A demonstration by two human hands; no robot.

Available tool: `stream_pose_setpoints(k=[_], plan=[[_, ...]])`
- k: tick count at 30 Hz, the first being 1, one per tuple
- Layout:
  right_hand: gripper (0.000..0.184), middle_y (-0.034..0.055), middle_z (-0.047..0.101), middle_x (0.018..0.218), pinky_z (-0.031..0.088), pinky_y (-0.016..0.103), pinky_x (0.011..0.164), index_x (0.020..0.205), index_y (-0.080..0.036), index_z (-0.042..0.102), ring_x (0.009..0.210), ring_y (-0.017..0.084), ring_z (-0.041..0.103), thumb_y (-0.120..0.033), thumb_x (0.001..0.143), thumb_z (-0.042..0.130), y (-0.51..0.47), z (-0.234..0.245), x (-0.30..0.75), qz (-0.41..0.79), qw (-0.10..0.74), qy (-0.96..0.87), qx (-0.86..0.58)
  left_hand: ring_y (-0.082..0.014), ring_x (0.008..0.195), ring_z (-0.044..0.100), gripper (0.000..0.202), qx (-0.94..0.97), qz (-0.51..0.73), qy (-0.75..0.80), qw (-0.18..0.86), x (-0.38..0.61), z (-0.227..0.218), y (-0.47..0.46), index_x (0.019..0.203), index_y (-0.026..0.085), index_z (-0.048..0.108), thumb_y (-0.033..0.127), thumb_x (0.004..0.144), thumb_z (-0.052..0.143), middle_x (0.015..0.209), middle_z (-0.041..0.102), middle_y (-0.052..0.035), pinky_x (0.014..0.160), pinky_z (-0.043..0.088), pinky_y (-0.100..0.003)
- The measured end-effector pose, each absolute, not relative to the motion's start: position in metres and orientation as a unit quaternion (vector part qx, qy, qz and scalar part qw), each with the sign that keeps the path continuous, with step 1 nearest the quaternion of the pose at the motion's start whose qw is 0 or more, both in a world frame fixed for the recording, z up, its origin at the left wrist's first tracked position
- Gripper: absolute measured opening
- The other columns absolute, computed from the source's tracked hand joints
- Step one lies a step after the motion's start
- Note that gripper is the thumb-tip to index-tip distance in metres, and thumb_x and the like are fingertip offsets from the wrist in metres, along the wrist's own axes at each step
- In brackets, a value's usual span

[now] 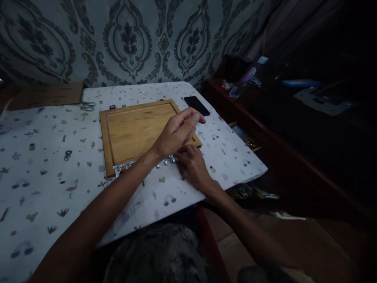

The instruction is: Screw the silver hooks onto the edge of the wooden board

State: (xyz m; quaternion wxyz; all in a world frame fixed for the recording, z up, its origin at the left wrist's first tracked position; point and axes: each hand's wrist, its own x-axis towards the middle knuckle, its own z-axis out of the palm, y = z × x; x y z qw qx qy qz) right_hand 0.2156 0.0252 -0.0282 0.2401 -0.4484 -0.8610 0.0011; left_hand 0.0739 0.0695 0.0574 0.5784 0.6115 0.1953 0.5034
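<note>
A wooden board (132,129) with a raised rim lies on a table under a white patterned cloth (44,157). A row of small metal pieces (123,166) runs along the board's near edge. My left hand (176,131) hovers above the board's near right corner, fingers drawn together against the thumb; whether it holds anything is hidden. My right hand (193,165) rests flat on the cloth just below that corner, fingertips at the right end of the metal row and partly covered by the left hand.
A black phone (196,105) lies beyond the board's far right corner. Metal scissors-like items (87,105) and a cardboard sheet (44,95) sit at the far left. A small ring (67,155) lies on the cloth. A dark wooden cabinet (265,129) with clutter stands right.
</note>
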Motion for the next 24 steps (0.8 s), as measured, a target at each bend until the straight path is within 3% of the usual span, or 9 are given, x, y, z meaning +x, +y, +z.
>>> stream_pose_setpoints(k=[14, 24], plan=[[0.041, 0.0129, 0.062, 0.104, 0.041, 0.041, 0.080, 0.126, -0.026, 0.070, 0.096, 0.027, 0.051, -0.012, 0.094, 0.051, 0.023, -0.025, 0.217, 0.014, 0.230, -0.862, -0.451, -0.0050, 0.040, 0.019, 0.031, 0.554, 0.617, 0.199, 0.522, 0.055, 0.080, 0.074, 0.082, 0.021, 0.056, 0.049, 0.095, 0.058, 0.050, 0.026, 0.0096, 0.037, 0.017, -0.020], [0.041, 0.0124, 0.062, 0.104, 0.043, 0.042, 0.081, 0.127, -0.027, 0.070, 0.096, 0.027, 0.051, -0.012, 0.093, 0.052, 0.024, -0.027, 0.217, 0.008, 0.231, -0.862, -0.452, -0.0040, 0.040, 0.026, 0.039, 0.562, 0.607, 0.238, 0.509, 0.065, 0.066, 0.076, 0.083, 0.020, 0.055, 0.057, 0.096, 0.053, 0.052, 0.030, 0.0091, 0.038, 0.022, -0.018]])
